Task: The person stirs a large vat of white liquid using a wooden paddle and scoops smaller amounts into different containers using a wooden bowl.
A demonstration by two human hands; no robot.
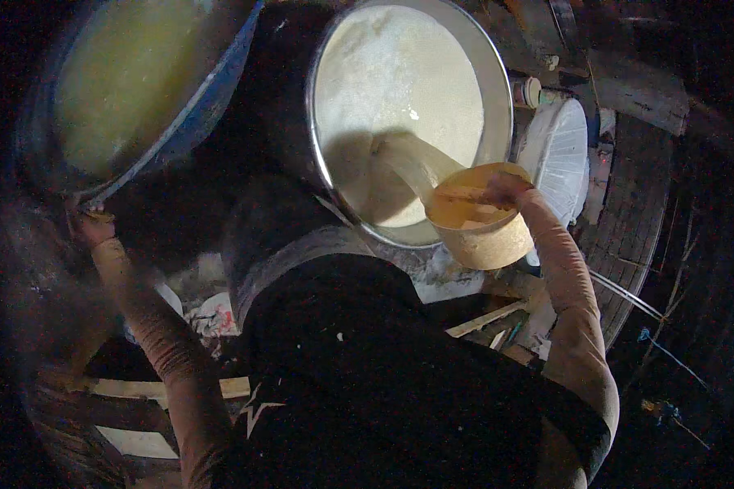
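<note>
My right hand (506,188) grips a round, tan scoop-like container (486,247) at its inner side, above the right rim of a large metal pot. A stream of pale liquid seems to run from the container into the pot (496,116), which holds a whitish, frothy liquid (397,79). My left hand (95,226) is at the lower rim of a large blue vessel (211,116) at the upper left, its fingers closed about the rim. Yellowish-green contents (128,79) show inside that vessel.
Right of the pot stands a round container covered in clear plastic (556,159), near a small lidded jar (531,93). Wooden strips (486,319) lie below the pot. At lower left are a wooden board (128,389) and a crumpled white and red bag or cloth (214,315).
</note>
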